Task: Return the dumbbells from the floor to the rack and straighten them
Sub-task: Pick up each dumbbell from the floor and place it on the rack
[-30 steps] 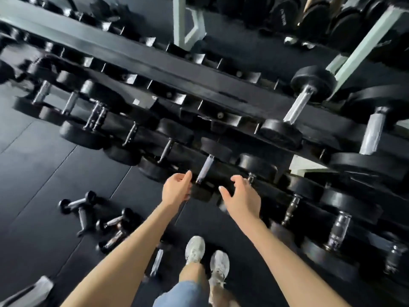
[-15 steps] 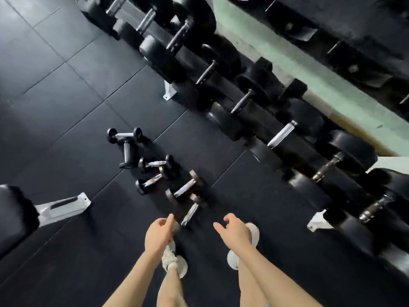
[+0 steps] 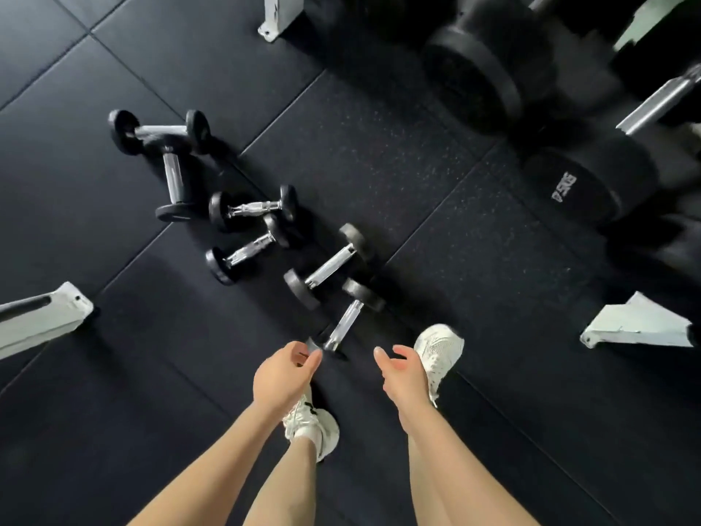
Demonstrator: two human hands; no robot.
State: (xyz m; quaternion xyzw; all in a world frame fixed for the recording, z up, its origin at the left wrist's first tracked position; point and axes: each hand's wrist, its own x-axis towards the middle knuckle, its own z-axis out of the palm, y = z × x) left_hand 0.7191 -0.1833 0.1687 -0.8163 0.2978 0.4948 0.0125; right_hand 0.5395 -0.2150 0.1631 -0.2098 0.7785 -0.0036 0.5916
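Observation:
Several small black dumbbells with chrome handles lie scattered on the dark rubber floor. The nearest dumbbell (image 3: 347,320) points at my feet, a second one (image 3: 329,265) lies just beyond it, and others (image 3: 250,209) sit further left. My left hand (image 3: 282,377) hovers over the near end of the nearest dumbbell, fingers loosely curled, holding nothing. My right hand (image 3: 400,373) is beside it, fingers apart and empty. The rack (image 3: 641,324) with large black dumbbells (image 3: 489,66) stands at the upper right.
White rack feet stand at the right (image 3: 641,328) and top (image 3: 280,15). A white bench leg (image 3: 41,317) juts in from the left. My white shoes (image 3: 440,354) stand just behind the nearest dumbbell.
My view has swung down from the rack to the floor. Both hands dropped from the rack's dumbbells and now hang low over the small dumbbells on the floor.

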